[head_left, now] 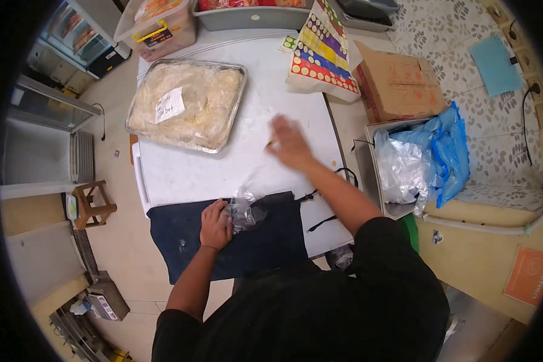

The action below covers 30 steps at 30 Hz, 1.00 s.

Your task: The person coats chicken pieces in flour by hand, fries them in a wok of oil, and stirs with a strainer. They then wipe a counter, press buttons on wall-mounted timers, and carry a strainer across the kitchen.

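My left hand (215, 227) rests on a folded dark navy cloth (169, 235), its fingers closed on a crumpled clear plastic bag (245, 208). Part of the bag spreads over the white work surface (193, 178) beyond the cloth. Above that surface, to the right of the bag, is my right hand (291, 145), smeared by motion. A small dark spot shows by its fingertips, too blurred to name. Farther back on the left lies a metal tray (242, 99) of pale food under clear wrap, with a handwritten paper label (169, 105) on top.
A clear tub (163, 36) and a grey bin (253, 18) stand at the back. On the right are a colourful patterned bag (323, 54), a cardboard box (398, 81) and a metal container (373, 163) with clear and blue plastic bags. Black straps (320, 223) lie near the cloth.
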Available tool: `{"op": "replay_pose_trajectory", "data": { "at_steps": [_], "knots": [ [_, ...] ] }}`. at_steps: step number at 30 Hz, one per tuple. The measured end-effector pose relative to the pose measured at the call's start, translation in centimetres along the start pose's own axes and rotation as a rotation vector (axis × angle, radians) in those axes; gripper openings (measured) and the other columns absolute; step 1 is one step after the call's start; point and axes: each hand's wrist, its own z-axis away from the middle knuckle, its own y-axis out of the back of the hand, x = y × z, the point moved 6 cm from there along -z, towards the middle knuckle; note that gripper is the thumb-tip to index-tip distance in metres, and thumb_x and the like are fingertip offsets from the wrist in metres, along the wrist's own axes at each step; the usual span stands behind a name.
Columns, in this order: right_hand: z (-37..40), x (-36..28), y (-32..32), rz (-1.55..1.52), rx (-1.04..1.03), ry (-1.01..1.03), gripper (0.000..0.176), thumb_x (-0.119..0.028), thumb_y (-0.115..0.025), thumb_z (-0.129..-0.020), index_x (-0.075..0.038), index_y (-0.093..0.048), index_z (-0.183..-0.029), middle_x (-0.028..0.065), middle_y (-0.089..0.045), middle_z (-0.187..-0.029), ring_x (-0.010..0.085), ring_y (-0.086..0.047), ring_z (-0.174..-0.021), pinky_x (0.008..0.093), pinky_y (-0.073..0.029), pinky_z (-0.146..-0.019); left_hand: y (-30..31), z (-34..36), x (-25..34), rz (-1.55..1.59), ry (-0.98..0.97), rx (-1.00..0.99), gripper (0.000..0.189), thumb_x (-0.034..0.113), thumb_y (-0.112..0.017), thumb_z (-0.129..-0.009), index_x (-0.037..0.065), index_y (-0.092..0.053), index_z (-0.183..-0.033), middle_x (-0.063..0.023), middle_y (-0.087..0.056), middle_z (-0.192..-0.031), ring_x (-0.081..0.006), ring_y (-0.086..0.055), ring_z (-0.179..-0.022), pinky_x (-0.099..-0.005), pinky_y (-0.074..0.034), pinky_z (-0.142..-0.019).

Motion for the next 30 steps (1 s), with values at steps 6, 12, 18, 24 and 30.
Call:
{"op": "replay_pose_trajectory", "data": {
  "at_steps": [6,12,18,24,30],
  "knots": [
    [-2.1,1.7,-2.5,-0.067,0.123,-0.072,0.086,-0.052,-0.054,-0.093,0.009,-0.027,-0.147,0.0281,-0.023,-0.156,0.0375,-0.016,-0.148,0.0494,-0.01,-0.121,-0.1,0.0,0.1,-0.015,-0.006,-0.014,0.024,0.011,-0.064,-0.077,0.002,-0.059,-0.1,-0.0151,-0.056,-0.123,-0.0356,-0.052,-0.122,-0.0478,-0.037,-0.101],
    [-5.4,5.7,-0.2,0.235,0.262,-0.173,0.056,-0.027,-0.047,-0.098,0.005,-0.04,-0.143,0.021,-0.038,-0.151,0.0308,-0.032,-0.143,0.0516,-0.02,-0.117,0.1,-0.4,-0.1,0.026,0.009,-0.018,0.02,0.011,-0.064,-0.078,0.004,-0.059,-0.096,-0.0142,-0.056,-0.123,-0.0348,-0.052,-0.122,-0.048,-0.038,-0.1],
    [-8.0,-5.0,-3.2,-0.037,0.206,0.21,0.046,-0.027,-0.049,-0.098,0.004,-0.052,-0.132,0.021,-0.042,-0.148,0.033,-0.036,-0.14,0.047,-0.026,-0.115,0.1,-0.5,-0.4,0.058,0.002,-0.068,0.023,0.01,-0.064,-0.08,-0.001,-0.058,-0.1,-0.0179,-0.055,-0.124,-0.0383,-0.051,-0.122,-0.0511,-0.038,-0.099],
    [-11.9,9.4,3.4,-0.018,0.391,-0.441,0.027,-0.018,-0.05,-0.095,0.003,-0.066,-0.103,0.0229,-0.067,-0.103,0.0404,-0.057,-0.109,0.0512,-0.039,-0.099,-0.3,-0.5,-1.0,0.032,0.017,-0.049,0.027,0.012,-0.067,-0.073,0.005,-0.058,-0.098,-0.0125,-0.055,-0.126,-0.0332,-0.051,-0.124,-0.0493,-0.038,-0.1],
    [-16.9,9.5,-0.8,-0.044,0.144,-0.161,0.043,-0.014,-0.031,-0.102,0.008,-0.043,-0.137,0.025,-0.048,-0.14,0.0337,-0.045,-0.132,0.0439,-0.029,-0.115,-0.1,-0.6,-1.2,0.065,0.033,-0.098,0.023,0.015,-0.067,-0.076,0.006,-0.059,-0.096,-0.0121,-0.055,-0.126,-0.0327,-0.051,-0.124,-0.0499,-0.038,-0.1]
  ]
}}
